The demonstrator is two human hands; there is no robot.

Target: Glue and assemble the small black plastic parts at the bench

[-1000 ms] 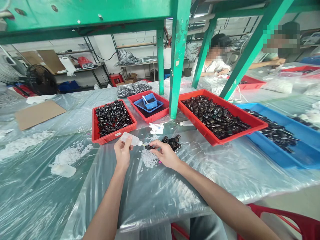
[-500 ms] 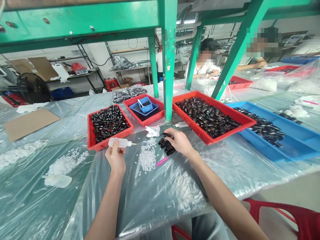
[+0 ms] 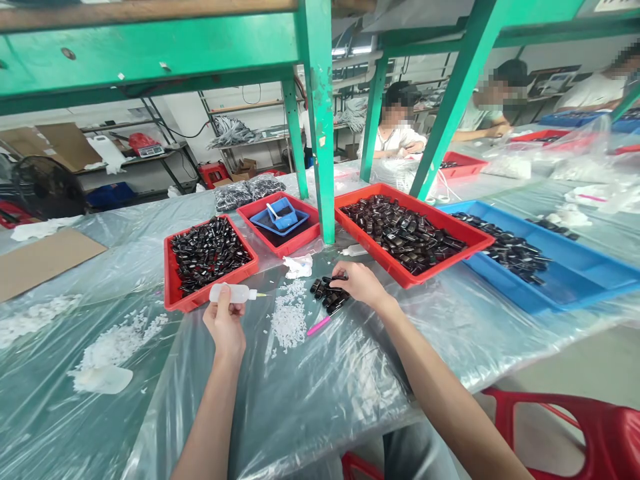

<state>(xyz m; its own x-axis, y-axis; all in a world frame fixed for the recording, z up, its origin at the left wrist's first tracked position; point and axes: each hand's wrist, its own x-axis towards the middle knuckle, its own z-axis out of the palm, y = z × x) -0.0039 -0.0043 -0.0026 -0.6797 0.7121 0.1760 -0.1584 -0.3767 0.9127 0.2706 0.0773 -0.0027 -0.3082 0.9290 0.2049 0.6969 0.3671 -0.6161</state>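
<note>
My left hand is closed round a small translucent squeeze bottle, held level with its thin needle tip pointing right. My right hand bends over a little heap of shiny black plastic parts, its thumb and fingers pinched on one of them. A pink-handled tool lies against the near side of this heap. Between my hands, tiny white pieces are spread on the plastic-covered table. Behind them sits a crumpled white tissue.
Red trays of black parts stand left and right of a green post. A red tray holding small blue trays is between them. A blue tray lies far right. Co-workers sit across the table.
The view has turned slightly to the right. My right hand has come down a little onto the heap of black parts. My left hand still holds the bottle.
</note>
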